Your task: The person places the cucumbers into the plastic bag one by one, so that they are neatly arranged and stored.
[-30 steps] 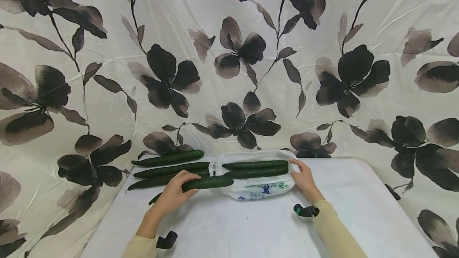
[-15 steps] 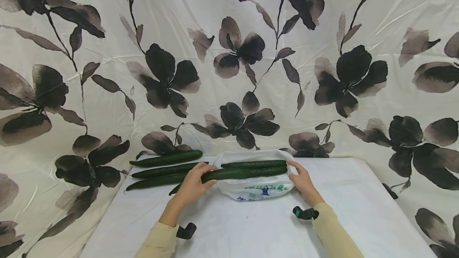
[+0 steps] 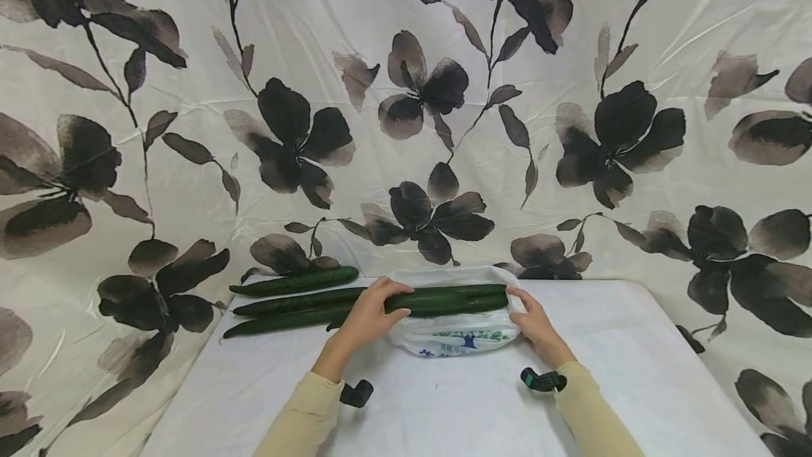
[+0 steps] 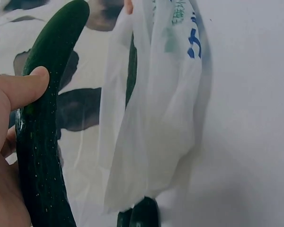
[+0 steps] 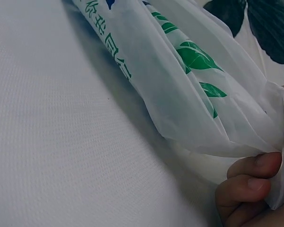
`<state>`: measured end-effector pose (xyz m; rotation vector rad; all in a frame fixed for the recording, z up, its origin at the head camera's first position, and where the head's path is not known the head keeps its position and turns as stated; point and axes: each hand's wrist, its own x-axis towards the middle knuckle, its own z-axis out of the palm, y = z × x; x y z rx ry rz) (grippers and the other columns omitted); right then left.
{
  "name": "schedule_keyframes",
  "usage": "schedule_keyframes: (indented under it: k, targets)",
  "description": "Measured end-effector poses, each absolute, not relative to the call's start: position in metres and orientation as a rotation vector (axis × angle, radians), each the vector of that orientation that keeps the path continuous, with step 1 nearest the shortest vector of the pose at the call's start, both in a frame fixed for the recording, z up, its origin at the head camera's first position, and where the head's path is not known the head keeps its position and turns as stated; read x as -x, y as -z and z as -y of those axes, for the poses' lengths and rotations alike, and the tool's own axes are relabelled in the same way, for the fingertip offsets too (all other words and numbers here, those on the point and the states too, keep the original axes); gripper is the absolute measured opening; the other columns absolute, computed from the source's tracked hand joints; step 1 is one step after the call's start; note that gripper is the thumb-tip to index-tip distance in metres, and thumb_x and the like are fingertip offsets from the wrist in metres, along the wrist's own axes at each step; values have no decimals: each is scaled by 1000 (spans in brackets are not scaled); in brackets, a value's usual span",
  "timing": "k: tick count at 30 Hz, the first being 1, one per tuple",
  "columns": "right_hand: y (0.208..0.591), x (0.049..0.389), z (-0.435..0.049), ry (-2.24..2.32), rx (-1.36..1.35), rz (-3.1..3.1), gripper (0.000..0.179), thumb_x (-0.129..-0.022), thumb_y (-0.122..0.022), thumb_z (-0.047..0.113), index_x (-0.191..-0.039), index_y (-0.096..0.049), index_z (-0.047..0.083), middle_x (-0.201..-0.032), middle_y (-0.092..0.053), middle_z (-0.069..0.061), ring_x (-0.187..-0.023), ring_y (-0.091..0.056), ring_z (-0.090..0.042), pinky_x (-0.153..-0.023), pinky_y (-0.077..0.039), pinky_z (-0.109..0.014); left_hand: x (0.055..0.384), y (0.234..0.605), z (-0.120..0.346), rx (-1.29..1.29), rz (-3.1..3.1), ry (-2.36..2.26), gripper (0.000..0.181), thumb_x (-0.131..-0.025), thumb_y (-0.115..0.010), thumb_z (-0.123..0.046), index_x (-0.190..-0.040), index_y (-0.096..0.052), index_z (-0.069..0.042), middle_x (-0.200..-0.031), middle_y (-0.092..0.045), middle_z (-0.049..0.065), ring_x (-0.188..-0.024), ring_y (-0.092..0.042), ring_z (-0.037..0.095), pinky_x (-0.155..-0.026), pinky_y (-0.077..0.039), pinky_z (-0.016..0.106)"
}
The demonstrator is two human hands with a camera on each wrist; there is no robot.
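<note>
My left hand (image 3: 371, 312) grips a long dark green cucumber (image 4: 40, 142), thumb on one side and fingers round the other. In the head view its far end reaches right, over the mouth of a white plastic bag (image 3: 412, 343) with green and blue print. There it overlaps the cucumbers lying in the bag, so these are partly hidden. My right hand (image 3: 536, 326) holds the bag's right edge; in the right wrist view, curled fingers (image 5: 248, 189) pinch the thin plastic (image 5: 279, 189).
More cucumbers lie side by side left of the bag, among them the rearmost cucumber (image 3: 294, 281) and the front cucumber (image 3: 273, 323). The table (image 3: 457, 407) has a white cover. A floral cloth (image 3: 419, 161) hangs behind its back edge.
My left hand has moved right and slightly back, bringing the cucumber from left of the bag to over its mouth. The right hand stays at the bag's right edge.
</note>
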<state>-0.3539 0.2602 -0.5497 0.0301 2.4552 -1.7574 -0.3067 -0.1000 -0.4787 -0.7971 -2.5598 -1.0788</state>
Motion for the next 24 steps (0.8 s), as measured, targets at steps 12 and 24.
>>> schedule_keyframes:
  k: [12,24]
  targets:
    - [551,353,-263,1780,8,-2437,71,-83,-48,-6,-150,-36,14,-158,-6,-25,-78,-59,-14,-44,-36,-26,323,472,64,866,2586,1058,38,-88,-75,-20,-125,-65,-15,-110,-57,0,-100,-58,17,-82,-50,36]
    - [554,349,-263,1796,18,-2417,71,-83,-49,-5,-150,-35,15,-158,-10,-23,-59,-40,-16,-48,-38,-26,333,467,30,935,2593,1071,37,-89,-73,-20,-125,-65,-17,-112,-57,1,-104,-57,19,-87,-49,37]
